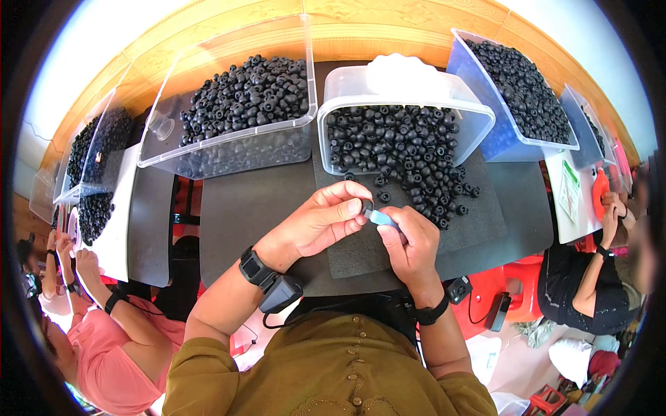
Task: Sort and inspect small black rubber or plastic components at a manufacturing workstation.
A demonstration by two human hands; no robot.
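Between the thumb and fingers of my left hand point(322, 225) is a small black round part point(367, 206), one of many alike. My right hand point(411, 246) is closed on a small tool with a light-blue handle point(383, 220), its tip up against the black part. Fingers hide most of the tool, so its exact kind is unclear. Just beyond both hands, a tipped clear plastic bin point(479, 118) spills a heap of black hollow parts point(416, 163) onto a dark grey mat point(479, 225).
Clear bins of black parts stand along the wall: a wide bin point(229, 152) at left and a bluish bin point(513, 142) at right. Several people work at either side, including a person in pink point(118, 353). Red stools point(517, 284) stand below the table's right side.
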